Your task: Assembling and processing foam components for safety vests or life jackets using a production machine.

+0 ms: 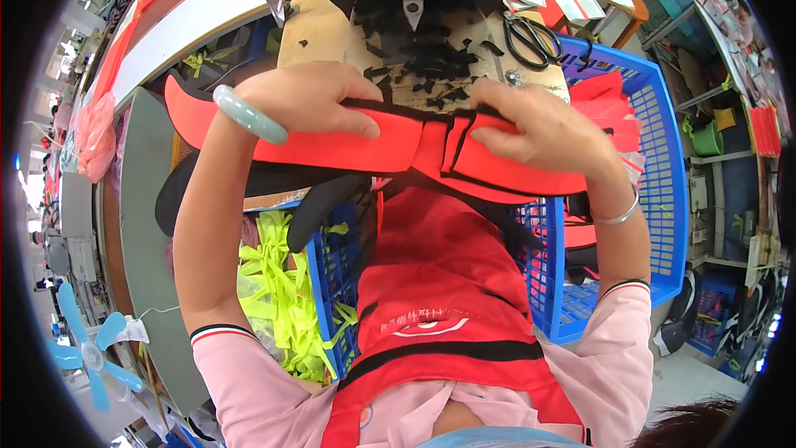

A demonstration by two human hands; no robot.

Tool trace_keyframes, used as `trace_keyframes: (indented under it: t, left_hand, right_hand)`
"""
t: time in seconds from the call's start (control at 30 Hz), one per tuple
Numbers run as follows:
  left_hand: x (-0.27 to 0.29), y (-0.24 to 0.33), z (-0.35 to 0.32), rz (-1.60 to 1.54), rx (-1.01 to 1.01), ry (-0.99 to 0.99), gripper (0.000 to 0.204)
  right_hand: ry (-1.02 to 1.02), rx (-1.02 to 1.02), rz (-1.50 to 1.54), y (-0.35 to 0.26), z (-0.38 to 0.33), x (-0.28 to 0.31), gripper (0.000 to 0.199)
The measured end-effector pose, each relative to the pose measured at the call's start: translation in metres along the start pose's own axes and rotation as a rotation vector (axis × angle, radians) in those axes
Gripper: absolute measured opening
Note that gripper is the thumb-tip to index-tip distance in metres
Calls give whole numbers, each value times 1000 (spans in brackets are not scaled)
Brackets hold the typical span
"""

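Note:
A stack of bright coral-red fabric pieces with black backing (348,148) stretches across in front of me, above my lap. My left hand (303,98) pinches its top edge left of the middle, thumb on the red face and fingers behind. On the other side my right hand (551,129) grips several overlapping layers between thumb and fingers. Between the hands, the layers fold and fan apart with black edges showing. Dark flaps (311,207) hang below the red pieces. Just beyond the fabric stands a dark machine with a metal tip (412,10) over the worktable.
Black fabric scraps (435,75) litter the wooden worktable (319,33). Black-handled scissors (531,43) lie at its right. A blue plastic basket (667,174) with red pieces stands to my right. Yellow-green strips (286,282) lie low on the left beside another blue basket (325,299).

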State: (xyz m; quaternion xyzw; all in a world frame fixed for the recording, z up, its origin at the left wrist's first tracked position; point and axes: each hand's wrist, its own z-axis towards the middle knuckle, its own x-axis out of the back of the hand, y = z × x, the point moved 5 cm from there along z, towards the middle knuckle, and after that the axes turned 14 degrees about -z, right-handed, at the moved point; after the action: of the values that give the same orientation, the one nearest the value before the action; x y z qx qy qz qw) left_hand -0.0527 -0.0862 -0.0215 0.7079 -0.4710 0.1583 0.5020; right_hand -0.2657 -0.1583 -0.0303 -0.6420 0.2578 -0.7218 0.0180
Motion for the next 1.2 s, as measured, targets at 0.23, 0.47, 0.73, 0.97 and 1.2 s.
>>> trace_keyframes:
  t: [0.23,0.47,0.73,0.97,1.2]
  left_hand:
    - [29,-25,29,-95,118,57,72]
    - [43,-61,62,-145,148,102,55]
    - [53,-80,71,-267,128,65,68]
    - [60,-89,68,-174,143,142,65]
    - [57,-94,76,-345,54,121,61]
  right_hand:
    - [-10,-64,-2,39,36,22,32]
    - [-51,-33,137,75,70,16,33]
    - [41,6,47,87,85,25,28]
    - [64,25,-1,87,92,25,27]
    - [57,-23,-33,89,93,35,32]
